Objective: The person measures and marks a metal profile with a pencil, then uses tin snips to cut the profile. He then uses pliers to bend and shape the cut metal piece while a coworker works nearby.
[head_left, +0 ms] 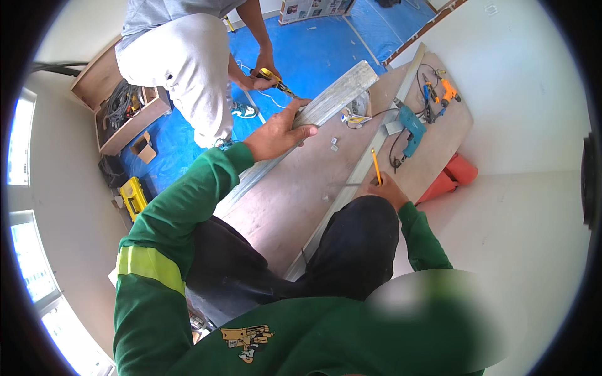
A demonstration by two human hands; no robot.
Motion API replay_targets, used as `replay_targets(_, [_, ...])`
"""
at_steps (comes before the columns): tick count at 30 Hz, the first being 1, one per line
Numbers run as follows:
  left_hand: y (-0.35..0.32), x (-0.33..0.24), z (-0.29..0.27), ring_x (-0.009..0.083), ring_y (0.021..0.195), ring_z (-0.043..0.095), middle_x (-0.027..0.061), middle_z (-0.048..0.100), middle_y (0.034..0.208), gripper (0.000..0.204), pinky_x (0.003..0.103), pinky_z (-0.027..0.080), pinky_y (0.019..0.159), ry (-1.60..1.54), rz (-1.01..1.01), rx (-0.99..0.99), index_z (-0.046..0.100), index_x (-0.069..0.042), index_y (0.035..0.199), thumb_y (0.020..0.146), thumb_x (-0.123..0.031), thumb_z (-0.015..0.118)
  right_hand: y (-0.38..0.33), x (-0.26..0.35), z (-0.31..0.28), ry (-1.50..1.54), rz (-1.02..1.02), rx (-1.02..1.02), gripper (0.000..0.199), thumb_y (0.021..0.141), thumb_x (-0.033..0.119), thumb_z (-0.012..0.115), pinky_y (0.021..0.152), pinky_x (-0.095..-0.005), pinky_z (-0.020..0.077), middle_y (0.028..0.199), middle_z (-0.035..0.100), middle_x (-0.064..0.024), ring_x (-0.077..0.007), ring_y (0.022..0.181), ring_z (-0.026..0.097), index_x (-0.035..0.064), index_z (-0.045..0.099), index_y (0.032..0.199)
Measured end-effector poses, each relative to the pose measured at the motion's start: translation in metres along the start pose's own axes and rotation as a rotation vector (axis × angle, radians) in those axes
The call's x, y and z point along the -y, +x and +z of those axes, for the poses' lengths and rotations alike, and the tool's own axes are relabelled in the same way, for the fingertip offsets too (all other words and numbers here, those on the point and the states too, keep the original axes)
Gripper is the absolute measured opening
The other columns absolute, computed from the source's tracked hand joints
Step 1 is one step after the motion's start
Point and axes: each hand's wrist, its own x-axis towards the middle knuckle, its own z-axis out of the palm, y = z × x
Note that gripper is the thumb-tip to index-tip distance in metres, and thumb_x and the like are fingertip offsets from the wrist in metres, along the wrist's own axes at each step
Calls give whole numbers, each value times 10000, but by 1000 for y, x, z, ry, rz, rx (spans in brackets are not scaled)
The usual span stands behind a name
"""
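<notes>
Our sweater (pixel 301 332): six o'clock
Left hand (pixel 274 136): grips bar (pixel 338 94), eleven o'clock
Right hand (pixel 390 191): grasps pencil (pixel 376 166), three o'clock
Bar: in hand; marking unfinished, we judge

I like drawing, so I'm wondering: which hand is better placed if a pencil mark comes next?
Probably the right hand: it already holds the yellow pencil. The left hand is busy gripping the long metal piece, so it seems better placed for steadying.

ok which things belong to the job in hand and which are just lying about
In use:
metal channel, left hand
yellow pencil, right hand
yellow-black hand tool, co-worker's hand

Apparently lying about:
teal power tool
yellow case
cardboard box
</notes>
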Motion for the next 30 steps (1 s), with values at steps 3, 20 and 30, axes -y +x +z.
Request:
replay_targets(3, [2, 0, 2, 230, 900, 734, 206, 695, 1094, 772, 412, 572, 841, -22, -60, -43, 354, 7, 1558, 1053, -482, 673, -21, -17, 8, -46, -129, -16, 568, 936, 293, 805, 883, -416, 546, 1066, 680, -175, -304, 987, 693, 11, 493, 1319])
replay_targets(20, [58, -7, 65, 154, 943, 604, 80, 663, 998, 486, 353, 488, 857, -139, 123, 22, 611, -14, 1354, 1059, -393, 692, -85, -79, -14, 108, -22, -329, 301, 1047, 292, 658, 672, -323, 447, 805, 628, -19, -138, 738, 547, 1, 721, 1095])
replay_targets(30, [119, 2, 143, 126, 999, 627, 78, 719, 1091, 447, 318, 506, 917, -420, 173, -8, 655, 17, 1356, 1037, -285, 741, -99, 59, -47, 88, -261, -614, 266, 1061, 267, 686, 617, -286, 369, 749, 468, 45, -71, 705, 419, 2, 705, 1045])
